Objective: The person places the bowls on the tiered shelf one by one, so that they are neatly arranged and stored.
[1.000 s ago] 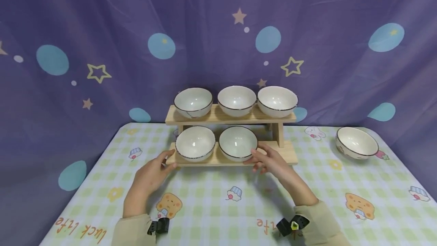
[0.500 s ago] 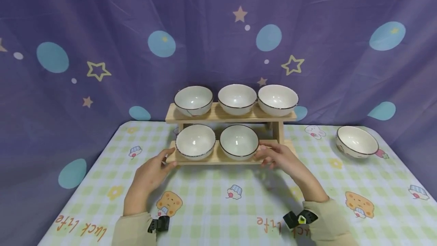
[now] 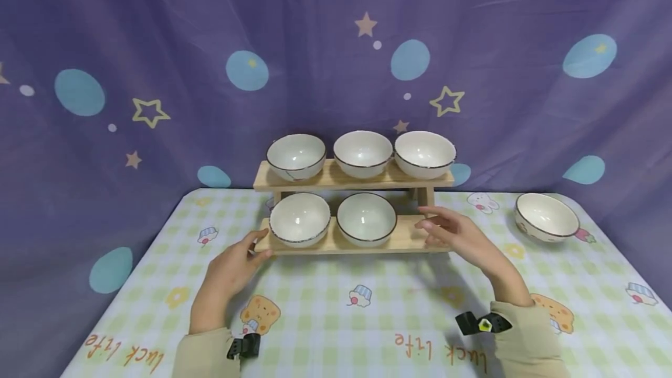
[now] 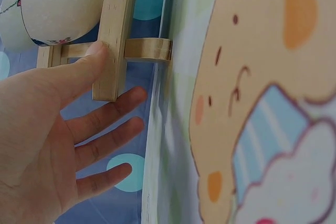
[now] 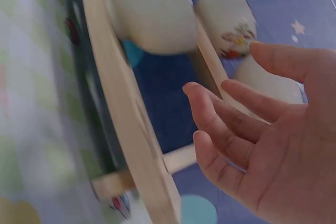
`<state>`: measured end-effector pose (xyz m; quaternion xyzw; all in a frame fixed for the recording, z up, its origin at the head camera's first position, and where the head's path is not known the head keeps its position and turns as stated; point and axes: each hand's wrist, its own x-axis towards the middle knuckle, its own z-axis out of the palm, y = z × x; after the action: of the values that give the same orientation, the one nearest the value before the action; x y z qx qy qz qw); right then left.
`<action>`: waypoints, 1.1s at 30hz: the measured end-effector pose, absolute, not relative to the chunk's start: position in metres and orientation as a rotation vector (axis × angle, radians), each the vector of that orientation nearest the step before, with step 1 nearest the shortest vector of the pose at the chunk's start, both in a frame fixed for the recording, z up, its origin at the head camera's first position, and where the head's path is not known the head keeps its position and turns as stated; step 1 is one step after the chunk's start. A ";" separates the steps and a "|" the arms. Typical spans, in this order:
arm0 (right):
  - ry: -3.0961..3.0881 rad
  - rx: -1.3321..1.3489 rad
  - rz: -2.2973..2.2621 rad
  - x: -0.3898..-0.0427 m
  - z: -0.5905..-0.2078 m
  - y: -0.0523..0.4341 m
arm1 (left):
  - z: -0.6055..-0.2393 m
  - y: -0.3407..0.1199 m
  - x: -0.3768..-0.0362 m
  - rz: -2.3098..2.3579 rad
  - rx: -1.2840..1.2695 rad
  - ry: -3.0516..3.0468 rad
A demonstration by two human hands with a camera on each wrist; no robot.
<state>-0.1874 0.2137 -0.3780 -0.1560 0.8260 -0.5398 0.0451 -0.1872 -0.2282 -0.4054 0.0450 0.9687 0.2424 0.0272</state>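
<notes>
A two-tier wooden rack [image 3: 401,238] stands on the table with white, dark-rimmed bowls on it. My left hand [image 3: 231,273] holds the left end of its lower board. In the left wrist view the thumb lies on the board [image 4: 113,35] and the other fingers are spread on its far side. On the lower tier sit a left bowl [image 3: 300,220] and a middle bowl [image 3: 366,220]. My right hand [image 3: 464,241], loosely bent with nothing in it, hovers by the right part of the lower tier, apart from the middle bowl.
The upper tier carries a left bowl [image 3: 296,156], a middle bowl [image 3: 363,153] and a right bowl [image 3: 425,153]. Another bowl [image 3: 547,217] stands at the table's right side. A checked tablecloth [image 3: 325,331] covers the table, and a purple curtain [image 3: 325,16] hangs behind.
My right hand has let go of the middle bowl on the lower tier and moved right. That bowl stays about where it was. My left hand keeps its place at the rack's left end.
</notes>
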 end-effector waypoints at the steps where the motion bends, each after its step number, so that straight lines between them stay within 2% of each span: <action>1: 2.554 -0.483 -1.638 -0.187 -0.378 0.218 | -0.406 -0.228 -0.187 0.749 0.141 2.993; 19: 2.860 -0.244 -1.628 -0.172 -0.372 0.292 | -0.405 -0.228 -0.186 0.762 0.143 2.992; 33: 2.610 0.023 -2.101 -0.151 -0.384 0.357 | -0.406 -0.229 -0.186 0.780 0.143 2.980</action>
<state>-0.1508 0.3567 -0.3838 0.0067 0.7747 -0.6236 -0.1044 -0.1858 -0.2286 -0.4064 0.0464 0.9659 0.2529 0.0289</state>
